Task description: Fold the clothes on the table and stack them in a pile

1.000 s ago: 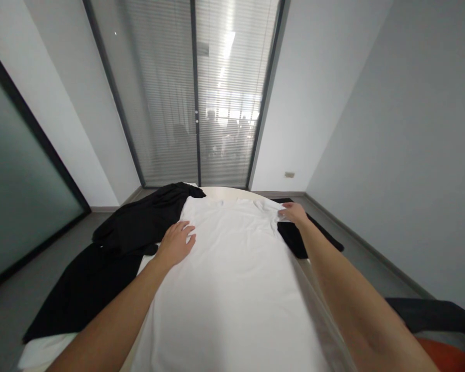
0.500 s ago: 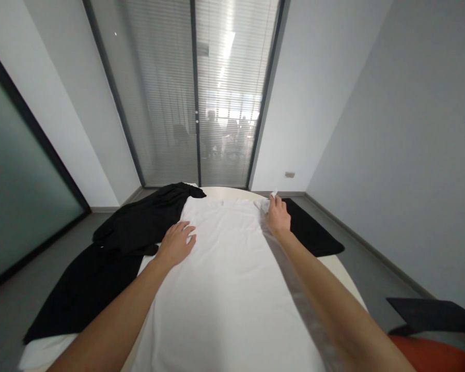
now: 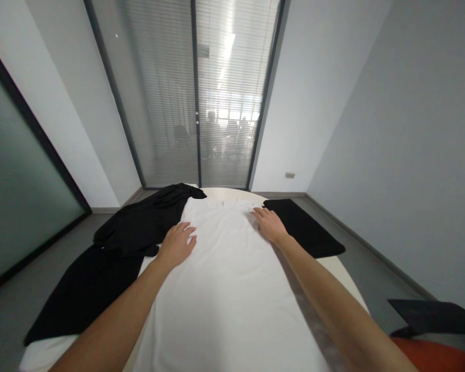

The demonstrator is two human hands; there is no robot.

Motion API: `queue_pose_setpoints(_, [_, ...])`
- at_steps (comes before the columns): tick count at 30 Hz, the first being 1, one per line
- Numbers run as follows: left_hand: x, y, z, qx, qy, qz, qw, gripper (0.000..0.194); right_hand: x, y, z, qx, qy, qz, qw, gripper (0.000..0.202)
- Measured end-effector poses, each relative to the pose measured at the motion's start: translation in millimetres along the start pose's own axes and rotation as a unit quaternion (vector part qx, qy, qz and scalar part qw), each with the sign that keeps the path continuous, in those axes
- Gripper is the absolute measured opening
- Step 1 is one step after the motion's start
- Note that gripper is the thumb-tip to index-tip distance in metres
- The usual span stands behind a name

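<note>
A white T-shirt lies spread over the table, its neckline at the far end. My left hand rests on the shirt's left edge, fingers apart and nothing in them. On the far right part of the shirt lies my right hand, palm down with its fingers stretched toward the middle. The shirt's right sleeve no longer sticks out past the side; it is folded inward, partly hidden by that hand.
Black clothing is heaped along the left side, over some white cloth. A folded black cloth lies on the table at right. An orange and black chair stands at lower right, a glass partition beyond.
My right hand has moved inward to the left, let go of the sleeve it was pinching and laid it onto the shirt. My left hand has stayed in place.
</note>
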State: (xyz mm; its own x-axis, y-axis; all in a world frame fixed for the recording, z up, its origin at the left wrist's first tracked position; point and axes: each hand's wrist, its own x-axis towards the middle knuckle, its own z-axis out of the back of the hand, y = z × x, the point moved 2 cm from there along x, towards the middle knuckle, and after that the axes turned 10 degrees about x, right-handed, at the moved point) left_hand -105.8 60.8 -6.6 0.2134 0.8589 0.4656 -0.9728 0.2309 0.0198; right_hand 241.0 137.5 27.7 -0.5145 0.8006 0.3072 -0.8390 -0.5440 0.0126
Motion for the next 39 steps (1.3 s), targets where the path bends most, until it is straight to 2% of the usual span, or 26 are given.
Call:
queue_pose_setpoints(3, [-0.3,0.3,-0.4,-0.003,-0.001,0.001,1.000,0.034,-0.4,5.6,0.3,0.067,0.030,0.041,0.996,0.048])
queue_pose_setpoints(5, [-0.6,0.7,-0.7,-0.003,-0.003,0.002,1.000,0.034,-1.5,6.6,2.1,0.118,0.034,0.045,0.991,0.046])
queue_pose_setpoints(8, [-1.0,1.2,-1.2,-0.009,-0.006,0.005,1.000,0.034,-1.8,3.8,3.9,0.186,0.027,0.005,0.982,0.050])
queue_pose_setpoints(11, [-0.8,1.6,-1.5,-0.013,-0.011,0.006,1.000,0.034,1.0,-1.3,0.9,0.229,0.026,-0.034,0.972,0.043])
queue_pose_setpoints(13, [0.0,2.1,-1.5,-0.017,-0.017,0.008,1.000,0.034,3.4,-3.8,-2.8,0.240,0.006,-0.036,0.970,0.040])
queue_pose_setpoints(15, [1.0,3.5,-1.7,-0.026,-0.028,0.019,0.999,0.035,4.4,-3.0,-7.8,0.237,-0.007,-0.018,0.971,0.043])
queue_pose_setpoints(18, [2.0,7.0,-3.6,-0.041,-0.040,0.057,0.997,0.038,1.3,6.1,-17.6,0.204,0.029,0.003,0.979,0.054])
queue_pose_setpoints(21, [1.9,10.1,-7.4,-0.052,-0.037,0.087,0.994,0.038,-5.0,19.4,-25.3,0.170,0.056,-0.036,0.983,0.065])
queue_pose_setpoints(25, [1.1,10.9,-11.7,-0.051,-0.029,0.077,0.995,0.037,-8.9,31.5,-26.6,0.169,0.094,-0.069,0.979,0.072])
queue_pose_setpoints(27, [0.7,10.7,-13.0,-0.050,-0.023,0.072,0.996,0.037,-6.5,31.5,-22.1,0.173,0.081,-0.076,0.979,0.066])
queue_pose_setpoints(32, [0.3,10.6,-13.9,-0.059,-0.017,0.078,0.995,0.038,6.4,25.1,-9.4,0.143,-0.007,-0.116,0.983,0.051])
queue_pose_setpoints(36, [2.0,14.5,-14.6,-0.089,-0.006,0.122,0.988,0.040,16.6,30.6,-9.8,0.123,-0.004,-0.119,0.985,0.045])
queue_pose_setpoints(39, [3.5,17.3,-15.6,-0.102,0.008,0.148,0.984,0.043,23.5,37.9,-11.7,0.113,-0.001,-0.130,0.985,0.033])
